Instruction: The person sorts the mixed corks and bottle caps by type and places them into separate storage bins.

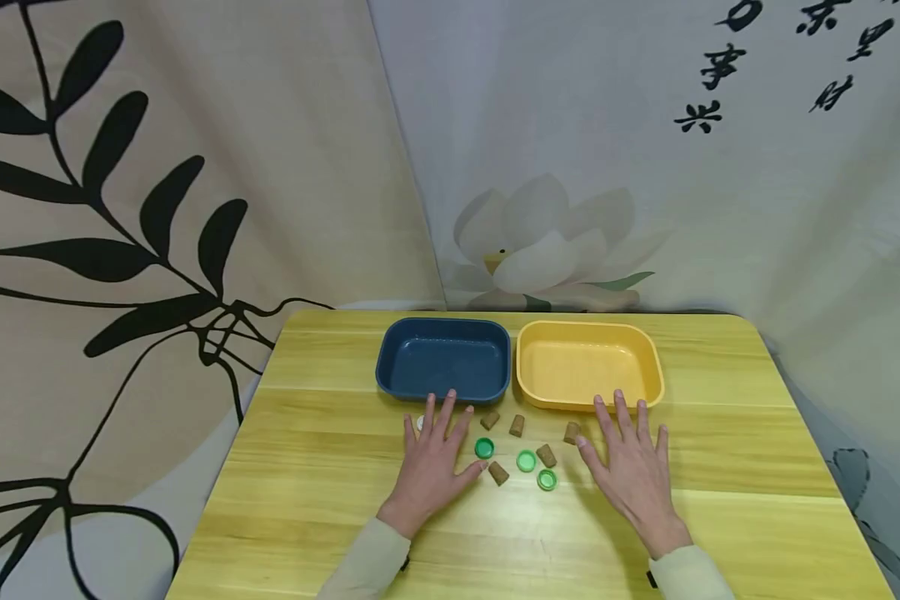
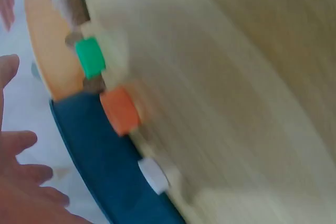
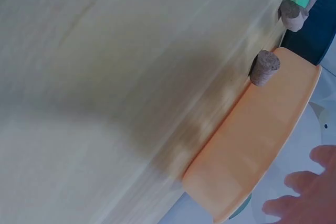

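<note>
My left hand (image 1: pixel 429 475) is spread with straight fingers at the left of a group of small caps and corks. The right hand (image 1: pixel 633 475), likewise spread, is at the group's right side. Between them lie a dark green bottle cap (image 1: pixel 484 447), two lighter green bottle caps (image 1: pixel 526 461) and several brown corks (image 1: pixel 547 456). A white cap (image 1: pixel 420 422) peeks out behind the left fingers. An orange cap (image 2: pixel 119 110) shows in the left wrist view; the left hand hides it from the head view. One cork (image 1: pixel 572 432) lies near the right thumb. Neither hand holds anything.
Behind the caps and corks stand a dark blue tray (image 1: pixel 444 358) and, to its right, a yellow tray (image 1: pixel 591 367). Both are on a wooden table (image 1: pixel 757 500) with printed cloth (image 1: pixel 307 167) hanging behind it.
</note>
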The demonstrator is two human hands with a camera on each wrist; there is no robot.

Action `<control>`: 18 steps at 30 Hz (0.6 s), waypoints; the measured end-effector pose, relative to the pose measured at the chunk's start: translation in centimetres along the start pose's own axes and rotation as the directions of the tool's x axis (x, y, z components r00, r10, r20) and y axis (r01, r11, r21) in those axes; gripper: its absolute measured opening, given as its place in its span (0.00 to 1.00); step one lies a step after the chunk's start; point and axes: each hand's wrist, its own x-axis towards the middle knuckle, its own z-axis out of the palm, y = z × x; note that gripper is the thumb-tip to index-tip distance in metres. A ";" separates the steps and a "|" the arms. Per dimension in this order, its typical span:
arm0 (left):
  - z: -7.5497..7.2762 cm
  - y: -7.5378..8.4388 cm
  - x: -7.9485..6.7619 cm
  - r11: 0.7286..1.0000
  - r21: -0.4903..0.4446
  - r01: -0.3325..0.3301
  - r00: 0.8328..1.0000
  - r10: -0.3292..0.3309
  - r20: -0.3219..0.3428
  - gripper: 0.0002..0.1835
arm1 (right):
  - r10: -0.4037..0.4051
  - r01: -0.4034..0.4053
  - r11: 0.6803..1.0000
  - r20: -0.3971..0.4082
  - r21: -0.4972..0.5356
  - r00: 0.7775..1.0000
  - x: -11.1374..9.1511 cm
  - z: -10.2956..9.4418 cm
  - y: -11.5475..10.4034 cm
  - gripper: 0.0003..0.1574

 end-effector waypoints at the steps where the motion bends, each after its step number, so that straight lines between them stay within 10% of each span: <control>1: 0.1 0.3 0.0 0.999 0.018 -0.034 0.999 0.034 0.001 0.44 | 0.003 -0.003 1.000 0.000 -0.003 1.000 0.0 0.0 0.1 0.46; 18: 2.0 2.0 1.1 0.914 0.127 -0.384 0.921 0.370 0.122 0.16 | 0.064 -0.064 0.998 -0.015 -0.012 0.998 0.2 -0.7 2.4 0.46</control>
